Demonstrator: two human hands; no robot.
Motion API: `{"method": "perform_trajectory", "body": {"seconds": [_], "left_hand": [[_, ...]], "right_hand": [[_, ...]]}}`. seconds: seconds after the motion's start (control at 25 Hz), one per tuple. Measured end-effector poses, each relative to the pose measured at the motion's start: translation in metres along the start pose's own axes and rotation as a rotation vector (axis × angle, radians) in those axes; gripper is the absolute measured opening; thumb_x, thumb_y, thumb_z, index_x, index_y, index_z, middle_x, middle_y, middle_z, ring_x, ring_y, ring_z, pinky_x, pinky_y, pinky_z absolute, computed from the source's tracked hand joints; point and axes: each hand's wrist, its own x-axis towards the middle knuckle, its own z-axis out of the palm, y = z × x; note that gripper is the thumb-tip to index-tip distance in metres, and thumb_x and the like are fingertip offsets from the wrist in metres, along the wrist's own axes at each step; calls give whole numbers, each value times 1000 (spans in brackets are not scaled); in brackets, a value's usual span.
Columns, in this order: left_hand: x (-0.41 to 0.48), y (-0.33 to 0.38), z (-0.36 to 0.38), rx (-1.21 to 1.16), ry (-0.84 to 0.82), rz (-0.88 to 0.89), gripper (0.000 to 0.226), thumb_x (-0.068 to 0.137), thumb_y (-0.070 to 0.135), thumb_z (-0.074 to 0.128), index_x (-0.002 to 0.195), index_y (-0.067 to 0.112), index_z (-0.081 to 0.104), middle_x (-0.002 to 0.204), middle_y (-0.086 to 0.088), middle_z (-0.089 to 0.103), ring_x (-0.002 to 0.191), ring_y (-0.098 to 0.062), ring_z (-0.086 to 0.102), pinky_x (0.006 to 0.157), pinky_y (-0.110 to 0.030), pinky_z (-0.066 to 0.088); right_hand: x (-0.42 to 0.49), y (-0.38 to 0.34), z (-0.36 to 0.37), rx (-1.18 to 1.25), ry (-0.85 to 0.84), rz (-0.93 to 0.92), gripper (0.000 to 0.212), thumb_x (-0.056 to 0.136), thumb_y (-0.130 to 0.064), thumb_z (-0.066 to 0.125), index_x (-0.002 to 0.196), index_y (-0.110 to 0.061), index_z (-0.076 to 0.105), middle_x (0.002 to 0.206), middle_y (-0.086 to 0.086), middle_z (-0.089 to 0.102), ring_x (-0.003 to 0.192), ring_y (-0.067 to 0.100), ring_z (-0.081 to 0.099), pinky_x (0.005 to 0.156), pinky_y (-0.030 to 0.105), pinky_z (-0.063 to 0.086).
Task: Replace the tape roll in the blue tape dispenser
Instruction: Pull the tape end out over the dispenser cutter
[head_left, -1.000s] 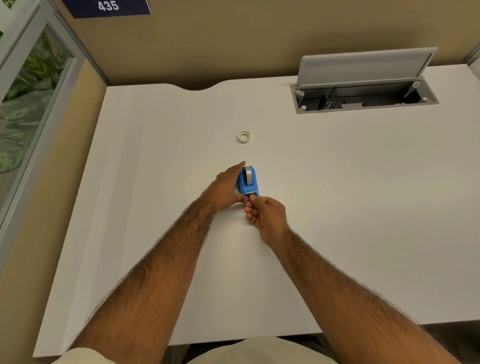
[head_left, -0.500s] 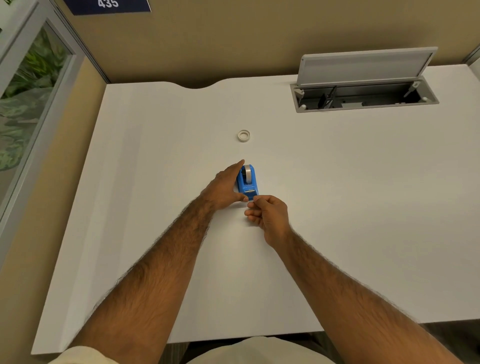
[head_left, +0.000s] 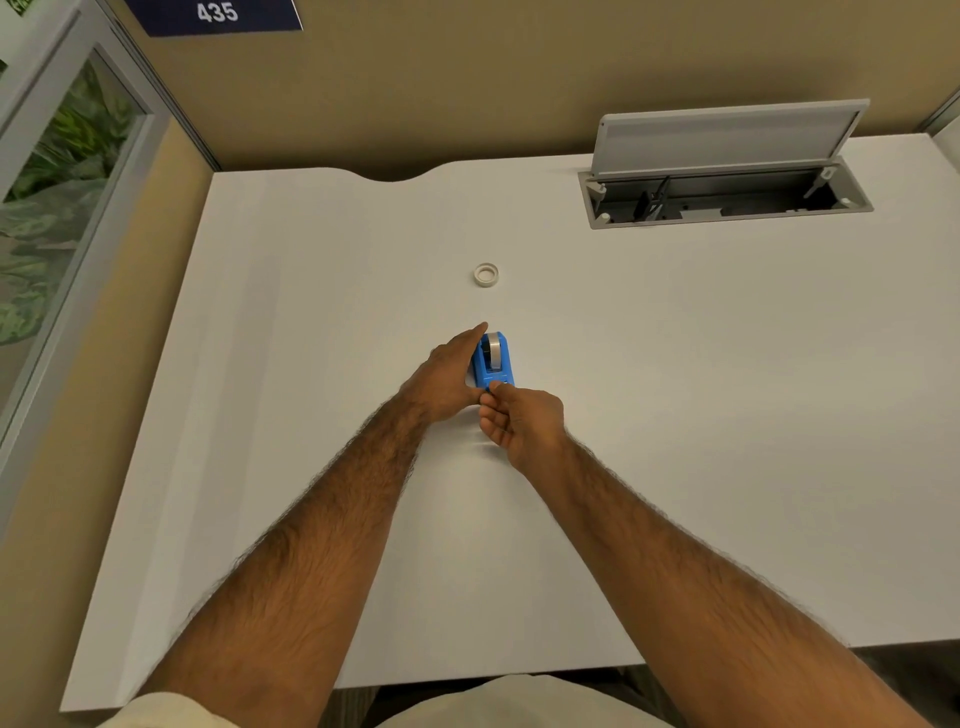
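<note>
Resting against the left hand (head_left: 445, 375) — blue tape dispenser (head_left: 493, 366), right hand (head_left: 524, 422) pinching its near end.

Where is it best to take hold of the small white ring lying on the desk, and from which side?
Judging by its pose, take the white ring across its rim from directly above, one finger outside and one in the open centre. It lies flat on the desk, apart from the blue dispenser, so nothing crowds the grip.
</note>
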Motion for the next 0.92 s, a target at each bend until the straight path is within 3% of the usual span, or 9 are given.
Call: {"method": "perform_trajectory", "body": {"seconds": [0.24,0.56,0.64,0.76,0.92], "left_hand": [[0,3,0,0,2,-11,96,82,30,77,155,27,16,159,1,29,143,-23,30,115,-45,28],[3,0,2,4,2,-20,99,78,35,80,154,29,18,158,3,30,141,-22,32,113,-42,30],[4,-2,3,3,2,-32,101,76,38,82,154,30,18,157,3,32,140,-22,34,112,-42,31],[4,-2,4,1,1,-45,105,72,45,83,153,32,18,157,4,33,139,-21,35,110,-42,33],[5,-2,4,8,1,-46,106,72,42,84,153,32,18,156,4,33,139,-21,35,111,-42,33]], "right_hand": [[2,9,-3,-30,26,-77,12,93,-16,65,100,-6,68,84,11,73,66,16,67,66,31,60],[7,10,-16,-127,-2,-205,18,88,-19,73,94,-2,69,79,10,75,60,15,63,60,28,59],[10,10,-20,-290,44,-332,22,87,-26,74,87,-5,68,72,5,74,57,14,60,55,27,56],[18,4,-28,-800,166,-604,36,85,-48,69,73,-15,60,67,1,64,57,12,50,54,31,44],[23,-4,-37,-1206,142,-792,43,93,-56,52,75,-18,56,70,-2,59,61,14,50,54,30,37]]}}
